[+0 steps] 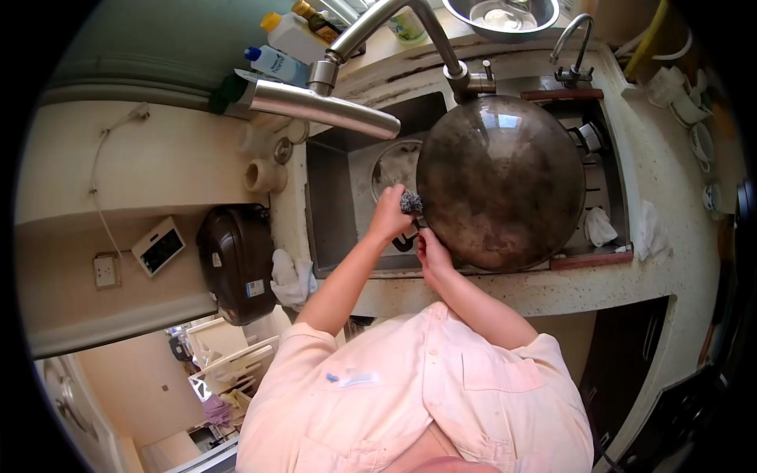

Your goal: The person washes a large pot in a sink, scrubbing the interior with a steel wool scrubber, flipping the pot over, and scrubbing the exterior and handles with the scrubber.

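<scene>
A large dark wok lies bottom-up across the sink, its worn, brownish underside facing me. My left hand pinches a grey steel wool scrubber at the wok's left rim. Just below, my right hand is closed at the wok's black handle, of which only part shows. Left of the wok, a round metal item sits in the sink basin, partly covered by the wok.
A thick metal faucet reaches over the left basin. Bottles and a metal bowl stand behind the sink. A smaller tap is at back right. A white cloth and a dark brown appliance are on the left.
</scene>
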A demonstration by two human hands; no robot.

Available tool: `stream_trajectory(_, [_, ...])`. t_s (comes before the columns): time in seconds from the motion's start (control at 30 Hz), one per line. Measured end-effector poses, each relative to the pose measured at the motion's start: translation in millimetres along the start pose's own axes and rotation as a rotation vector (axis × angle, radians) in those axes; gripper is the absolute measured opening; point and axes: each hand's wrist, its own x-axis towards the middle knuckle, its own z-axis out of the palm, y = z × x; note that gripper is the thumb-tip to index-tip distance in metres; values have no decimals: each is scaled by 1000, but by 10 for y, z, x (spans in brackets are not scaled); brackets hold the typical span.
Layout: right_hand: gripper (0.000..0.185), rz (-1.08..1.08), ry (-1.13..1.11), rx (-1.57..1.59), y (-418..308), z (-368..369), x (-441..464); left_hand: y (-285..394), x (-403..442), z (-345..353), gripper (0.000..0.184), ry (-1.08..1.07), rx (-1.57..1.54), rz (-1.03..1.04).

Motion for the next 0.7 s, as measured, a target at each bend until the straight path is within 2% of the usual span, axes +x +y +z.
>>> stream_trajectory(0.2, [10, -16, -43, -3, 43, -36, 68, 221, -81, -282, 45, -306, 114, -25])
stream_trajectory(0.3, [11, -23, -46, -12, 23, -20, 43, 69, -57, -191, 47, -248, -69, 38])
stream_trajectory(0.4, [11, -19, -59, -9, 50, -53, 80, 52, -60, -197, 43, -237, -75, 18])
stream_trajectory(0.5, [11, -21, -49, -2, 32, -41, 58, 152, -104, -284, 36, -244, 57, 178])
stream_trajectory(0.7, [10, -20, -14, 16, 19, -15, 32, 153, -32, -45, 32, -127, 207, 51])
